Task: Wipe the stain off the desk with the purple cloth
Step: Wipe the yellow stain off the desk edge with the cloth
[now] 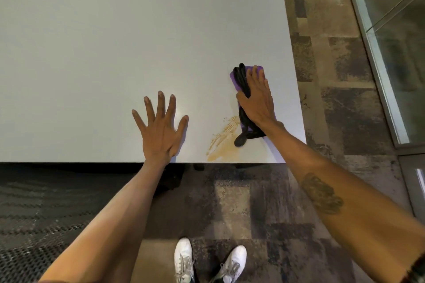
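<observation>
A tan smeared stain [224, 141] lies on the white desk [115, 41] near its front edge. Just right of it a folded purple cloth [236, 80] lies flat with a coiled black cable [242, 108] on top. My right hand [256, 99] presses flat on the cloth and cable, fingers pointing away, thumb hooked over the cable. Much of the cloth is hidden under that hand. My left hand [161, 126] rests flat on the desk to the left of the stain, fingers spread, holding nothing.
The desk's front edge [92, 162] and right edge [296, 89] are close to the cloth. Patterned carpet [333, 76] lies beyond. A glass partition with a metal frame [377, 53] stands at the right. My white shoes [207, 259] are below.
</observation>
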